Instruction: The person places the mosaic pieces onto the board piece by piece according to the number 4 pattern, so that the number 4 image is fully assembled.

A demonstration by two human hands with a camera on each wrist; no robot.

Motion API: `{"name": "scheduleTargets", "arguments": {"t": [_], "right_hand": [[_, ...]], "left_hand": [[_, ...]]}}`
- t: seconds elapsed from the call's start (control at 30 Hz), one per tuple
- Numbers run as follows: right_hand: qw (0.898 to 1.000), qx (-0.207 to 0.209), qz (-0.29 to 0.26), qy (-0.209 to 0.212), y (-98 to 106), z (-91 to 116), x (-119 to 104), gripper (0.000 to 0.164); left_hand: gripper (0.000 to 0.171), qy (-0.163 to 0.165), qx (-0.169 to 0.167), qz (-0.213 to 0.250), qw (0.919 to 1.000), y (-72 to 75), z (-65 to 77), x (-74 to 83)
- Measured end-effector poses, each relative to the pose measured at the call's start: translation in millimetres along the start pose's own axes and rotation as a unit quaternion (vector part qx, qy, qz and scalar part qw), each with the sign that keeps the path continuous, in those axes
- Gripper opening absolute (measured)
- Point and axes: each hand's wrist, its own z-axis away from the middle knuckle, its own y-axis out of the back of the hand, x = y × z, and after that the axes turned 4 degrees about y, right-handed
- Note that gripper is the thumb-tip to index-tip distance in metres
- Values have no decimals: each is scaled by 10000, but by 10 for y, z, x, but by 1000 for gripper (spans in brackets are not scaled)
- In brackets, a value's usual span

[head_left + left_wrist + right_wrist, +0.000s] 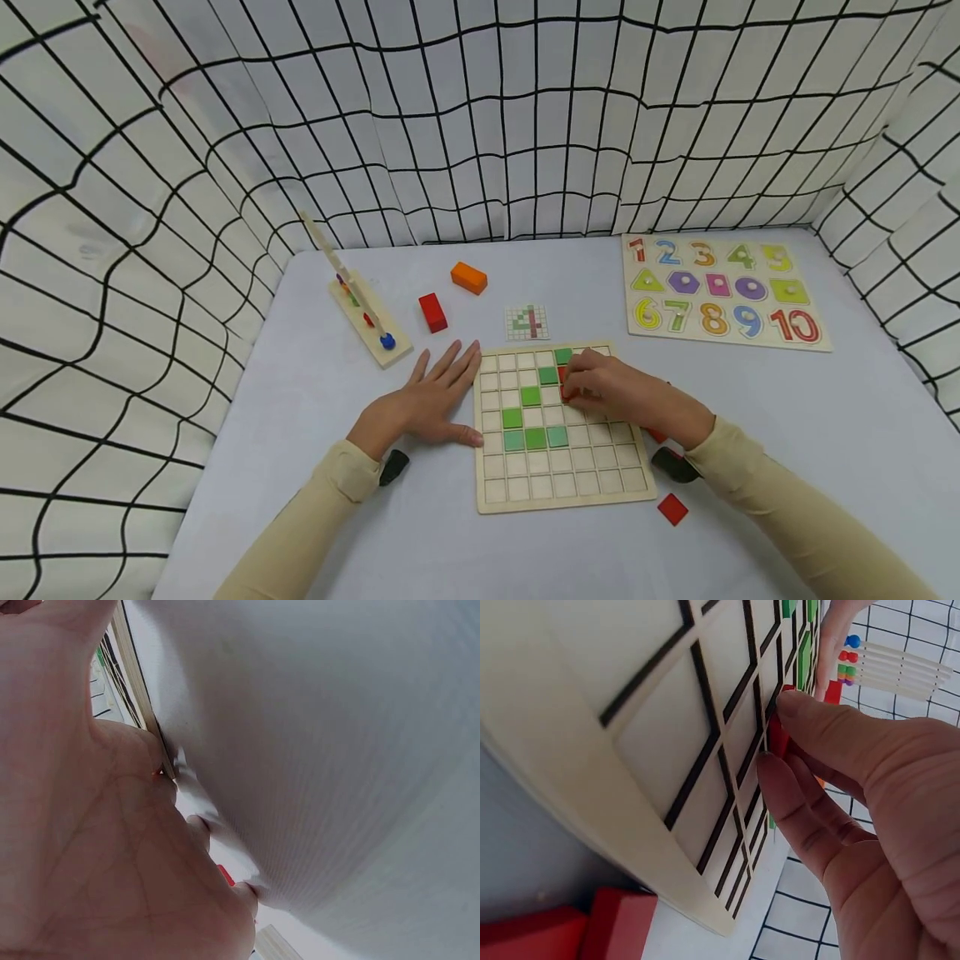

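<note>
A wooden grid board (566, 490) lies on the white table with several green tiles (536, 438) set in its squares. At its upper right part, my right hand (622, 387) pinches a red square tile (778, 736) between thumb and fingers, low over the grid. Red also shows beside the fingertips, just under the top green tile. My left hand (423, 407) lies spread at the board's left side, its thumb and fingertips right at the wooden edge. Above the board lies a small pattern card (527, 322) with a green and red 4 on a grid.
A red block (432, 312) and an orange block (468, 278) lie behind my left hand. A wooden bead stand (367, 321) is at the back left, a number puzzle board (723, 292) at the back right. Another red tile (672, 509) lies right of the grid. Black netting surrounds the table.
</note>
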Motion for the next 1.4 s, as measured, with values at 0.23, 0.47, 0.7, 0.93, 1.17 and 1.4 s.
{"name": "scheduleTargets", "arguments": {"t": [0.23, 0.47, 0.7, 0.93, 1.17, 1.4], "right_hand": [[9997, 213, 71, 67, -21, -1, 9, 9], [9993, 181, 99, -319, -19, 59, -25, 5], [9995, 45, 60, -310, 10, 112, -33, 7], [9991, -87, -90, -394, 96, 280, -1, 20], [9990, -4, -4, -452, 166, 451, 26, 21], [9979, -4, -8, -653, 239, 586, 33, 24]], "left_hand": [[128, -29, 23, 10, 10000, 17, 10, 6], [128, -30, 20, 36, 10000, 6, 1, 4], [128, -39, 28, 62, 10000, -3, -3, -1], [128, -4, 14, 24, 10000, 6, 9, 7], [128, 28, -46, -22, 10000, 35, 8, 32], [129, 52, -81, -108, 9999, 43, 7, 49]]}}
